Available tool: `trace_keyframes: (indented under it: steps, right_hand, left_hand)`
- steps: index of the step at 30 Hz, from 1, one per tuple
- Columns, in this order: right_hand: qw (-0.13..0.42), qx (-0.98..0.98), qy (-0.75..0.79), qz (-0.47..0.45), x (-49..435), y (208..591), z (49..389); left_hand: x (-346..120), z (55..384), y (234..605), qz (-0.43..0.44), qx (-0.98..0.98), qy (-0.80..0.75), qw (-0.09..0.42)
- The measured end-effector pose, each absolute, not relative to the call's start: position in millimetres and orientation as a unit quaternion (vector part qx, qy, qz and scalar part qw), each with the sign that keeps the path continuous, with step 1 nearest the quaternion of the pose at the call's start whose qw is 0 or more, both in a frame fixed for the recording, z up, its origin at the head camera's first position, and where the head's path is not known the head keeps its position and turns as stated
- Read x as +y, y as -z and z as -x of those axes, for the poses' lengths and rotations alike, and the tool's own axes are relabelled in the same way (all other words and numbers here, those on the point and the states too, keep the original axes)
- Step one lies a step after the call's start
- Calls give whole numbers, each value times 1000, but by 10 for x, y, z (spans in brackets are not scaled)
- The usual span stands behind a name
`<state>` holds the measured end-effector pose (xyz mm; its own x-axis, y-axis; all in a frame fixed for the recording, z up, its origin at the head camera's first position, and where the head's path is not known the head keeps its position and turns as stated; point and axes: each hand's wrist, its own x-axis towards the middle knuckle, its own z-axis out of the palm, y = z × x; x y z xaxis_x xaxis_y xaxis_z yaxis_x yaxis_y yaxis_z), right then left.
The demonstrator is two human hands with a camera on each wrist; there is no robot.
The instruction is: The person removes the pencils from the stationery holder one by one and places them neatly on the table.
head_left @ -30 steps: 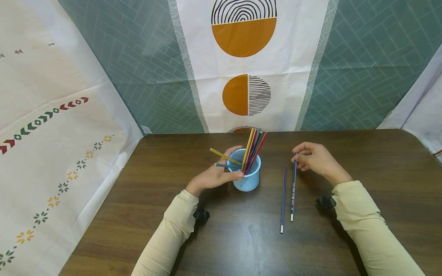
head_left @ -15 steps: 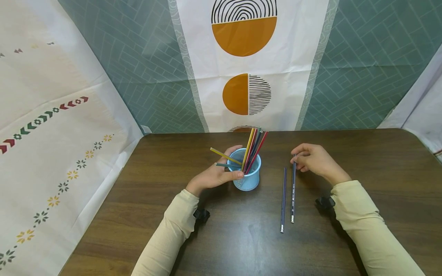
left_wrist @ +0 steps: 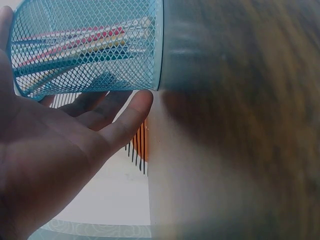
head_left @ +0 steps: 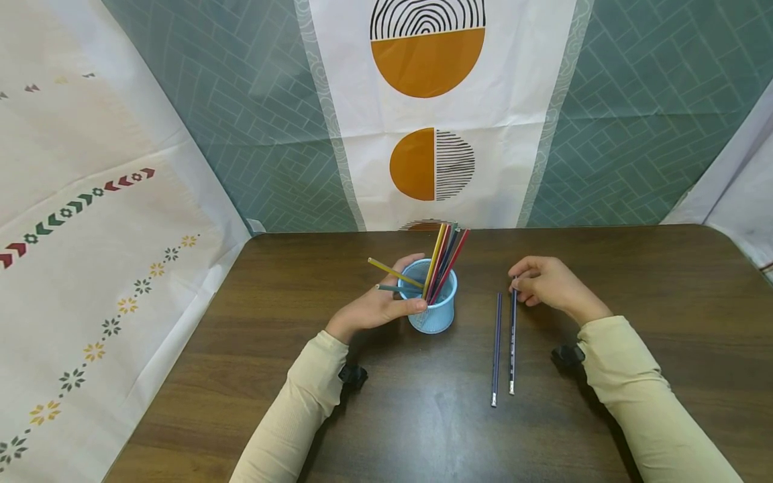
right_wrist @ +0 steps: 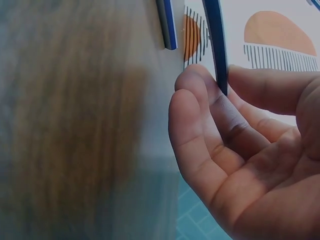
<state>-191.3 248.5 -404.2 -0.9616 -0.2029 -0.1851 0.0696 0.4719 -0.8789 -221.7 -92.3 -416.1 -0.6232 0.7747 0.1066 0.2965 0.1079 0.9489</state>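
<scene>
Clearly, right of centre, the right hand (head_left: pixel 552 287) pinches a dark pencil (head_left: pixel 512 342) by its far end — a grip so near the tip that it could swing into the neighbouring pencil (head_left: pixel 496 349) — while the left hand (head_left: pixel 380 308) clasps the blue cup (head_left: pixel 433 322) mid-frame.

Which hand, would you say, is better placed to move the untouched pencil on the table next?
The right hand, most likely: it pinches the held pencil close beside the untouched pencil, whereas the left hand is farther away and holds the blue mesh cup.
</scene>
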Motion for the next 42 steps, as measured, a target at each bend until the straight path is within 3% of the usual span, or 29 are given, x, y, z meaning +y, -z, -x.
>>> trace_keyframes:
  steps: [42]
  right_hand:
    - [140,868,473,53,2479,4137,1932]
  left_hand:
    - [-910,2216,4164,-369,718,-549,215]
